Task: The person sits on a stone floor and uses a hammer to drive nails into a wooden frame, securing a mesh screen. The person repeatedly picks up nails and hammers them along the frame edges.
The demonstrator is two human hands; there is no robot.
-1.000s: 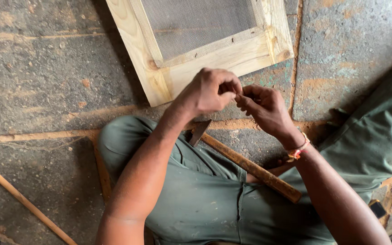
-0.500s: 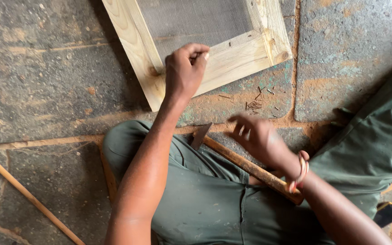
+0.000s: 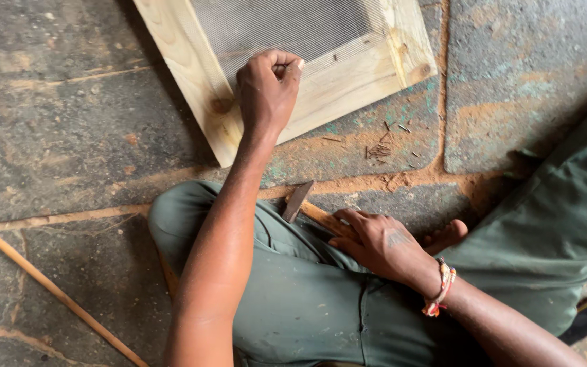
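- One pale wooden frame (image 3: 338, 88) filled with grey wire mesh (image 3: 287, 27) lies on the stone floor (image 3: 62, 122).
- Left hand (image 3: 266, 92) rests on the frame, fingertips pinched; what they pinch is too small to tell.
- Right hand (image 3: 378, 245) grasps the one wooden-handled hammer (image 3: 304, 204) on the lap.
- Several small nails (image 3: 382, 146) lie scattered beside the frame.

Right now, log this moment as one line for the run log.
left hand: fist pinched on wooden frame by mesh | right hand: on hammer handle over lap | nails: loose on floor
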